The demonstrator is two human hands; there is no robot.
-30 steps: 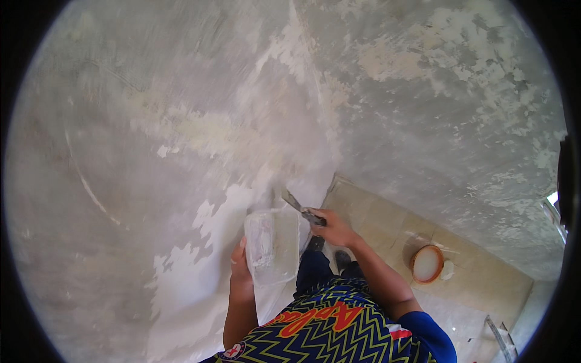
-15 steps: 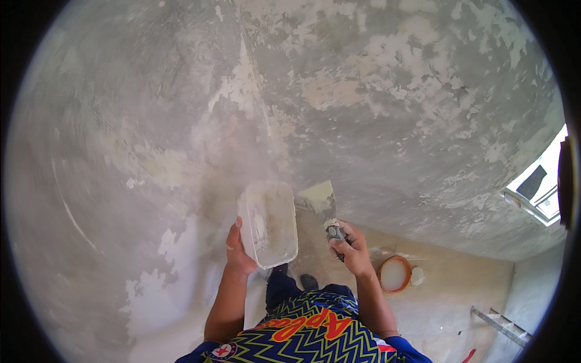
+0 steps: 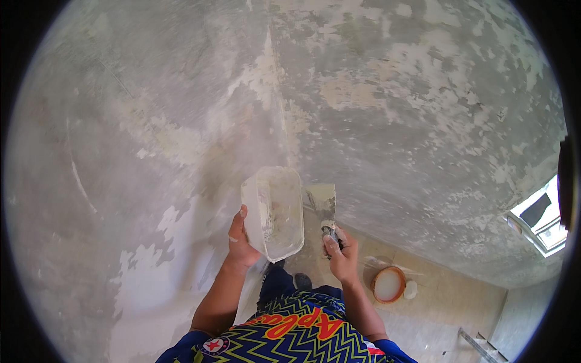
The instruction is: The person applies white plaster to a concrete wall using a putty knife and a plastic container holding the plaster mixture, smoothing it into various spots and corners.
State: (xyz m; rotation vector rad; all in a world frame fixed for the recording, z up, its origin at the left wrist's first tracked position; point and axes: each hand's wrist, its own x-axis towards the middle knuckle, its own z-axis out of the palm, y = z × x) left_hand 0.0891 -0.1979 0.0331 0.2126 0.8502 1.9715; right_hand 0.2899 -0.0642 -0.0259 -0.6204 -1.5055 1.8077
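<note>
- At wall corner, chest height: your left hand [image 3: 241,243] is closed round the edge of a translucent plastic tray [image 3: 275,210], thumb on the rim, tray tilted w/ its open face toward you.
- Your right hand [image 3: 340,254] is wrapped tight on the handle of a putty knife [image 3: 322,209]; blade points up, just beside the tray's right rim, close to the wall but contact can't be confirmed.
- Tray contents: only thin whitish smears visible on the inside; no clear heap of filler. Judged near-empty or lightly loaded.
- Blade: grey-white film on its face, so judged recently loaded or wiped.
- Wall [image 3: 387,103] status, done: patchy pale skim over grey on both faces of the corner, esp. upper right and along the corner line.
- Wall status, left: coverage is uneven; bare grey areas remain between patches, and lower left shows flaked white paint w/ raw edges. Judged well short of a finished coat.
- Floor [image 3: 436,302], lower right: round bucket [image 3: 388,284] w/ white material stands well apart from your feet, w/ a small white object beside it.
</note>
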